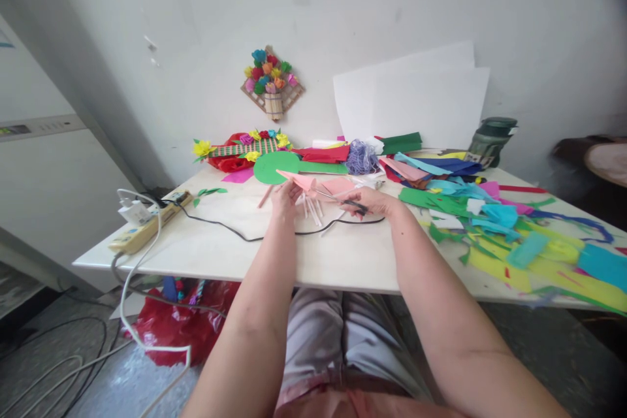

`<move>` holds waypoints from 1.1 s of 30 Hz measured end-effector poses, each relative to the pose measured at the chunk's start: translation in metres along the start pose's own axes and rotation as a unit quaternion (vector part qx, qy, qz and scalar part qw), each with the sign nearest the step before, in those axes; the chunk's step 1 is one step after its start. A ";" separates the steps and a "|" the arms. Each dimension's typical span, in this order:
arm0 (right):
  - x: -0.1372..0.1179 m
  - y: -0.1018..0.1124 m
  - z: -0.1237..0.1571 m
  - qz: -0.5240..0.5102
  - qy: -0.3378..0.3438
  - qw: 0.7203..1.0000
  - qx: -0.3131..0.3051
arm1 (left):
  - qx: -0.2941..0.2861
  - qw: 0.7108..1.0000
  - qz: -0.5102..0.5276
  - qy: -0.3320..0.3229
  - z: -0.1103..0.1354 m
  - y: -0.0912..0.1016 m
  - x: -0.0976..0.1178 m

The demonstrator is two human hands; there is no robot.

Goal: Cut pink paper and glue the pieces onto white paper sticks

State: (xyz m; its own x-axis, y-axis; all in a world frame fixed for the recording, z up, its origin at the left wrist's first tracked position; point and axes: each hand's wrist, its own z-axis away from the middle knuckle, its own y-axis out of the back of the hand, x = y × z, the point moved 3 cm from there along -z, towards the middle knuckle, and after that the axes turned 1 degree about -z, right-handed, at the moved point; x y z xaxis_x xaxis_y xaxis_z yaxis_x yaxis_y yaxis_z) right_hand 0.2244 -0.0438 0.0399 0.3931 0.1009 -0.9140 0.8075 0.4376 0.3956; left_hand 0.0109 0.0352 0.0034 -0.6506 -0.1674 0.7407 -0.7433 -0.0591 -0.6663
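Observation:
A folded piece of pink crepe paper (304,183) is pinched in my left hand (286,198), its pointed end sticking out to the left. My right hand (367,202) grips dark-handled scissors (327,194), whose blades reach left to the lower right edge of that paper. Whether the blades are parted I cannot make out. Behind the scissors lies another pink paper piece (337,186). Several white sticks (312,209) lie on the table below the blades. A green paper circle (274,168) rests just beyond my left hand.
Crepe paper strips and scraps (490,209) cover the table's right side, beside a dark bottle (491,140). A black cord (235,231) runs from a power strip (147,225) across the tabletop (196,255). Purple yarn (361,158) and a flower-decorated craft (245,148) lie at the back.

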 end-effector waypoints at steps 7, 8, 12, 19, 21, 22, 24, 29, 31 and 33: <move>-0.005 -0.008 -0.004 -0.002 -0.003 1.000 0.026 | -0.027 1.000 -0.003 0.006 0.004 -0.003 -0.002; -0.004 -0.009 -0.005 -0.004 -0.003 1.000 0.028 | -0.028 1.000 -0.003 0.008 0.005 -0.003 -0.002; -0.001 -0.011 -0.010 -0.012 -0.010 0.999 0.044 | -0.028 0.999 0.003 0.017 0.005 -0.003 -0.003; 0.011 -0.011 -0.022 -0.014 -0.003 0.999 0.037 | -0.032 0.999 0.020 0.030 0.005 -0.005 -0.004; 0.014 -0.011 -0.025 -0.018 0.004 0.999 0.035 | -0.031 0.999 0.019 0.032 0.006 -0.006 -0.004; 0.015 -0.012 -0.026 -0.022 0.010 0.999 0.034 | -0.029 0.999 0.017 0.034 0.007 -0.007 -0.004; 0.015 -0.013 -0.027 -0.032 0.021 0.999 0.037 | -0.024 0.999 0.015 0.037 0.008 -0.008 -0.004; 0.010 -0.015 -0.026 -0.044 0.020 0.998 0.042 | -0.008 0.999 0.026 0.038 0.010 -0.009 -0.004; 0.009 -0.016 -0.025 -0.041 0.015 0.998 0.044 | -0.003 0.999 0.023 0.039 0.009 -0.009 -0.004; 0.008 -0.016 -0.025 -0.040 0.013 0.998 0.046 | -0.002 0.999 0.021 0.043 0.008 -0.009 -0.005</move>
State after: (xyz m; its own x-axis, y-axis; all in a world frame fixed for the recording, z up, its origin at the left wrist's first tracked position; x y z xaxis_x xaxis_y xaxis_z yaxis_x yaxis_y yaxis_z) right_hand 0.2036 -0.0276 0.0236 0.3146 0.0922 -0.9447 0.8738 0.3607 0.3262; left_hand 0.0220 0.0283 0.0048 -0.6919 -0.0851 0.7170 -0.7156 -0.0506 -0.6966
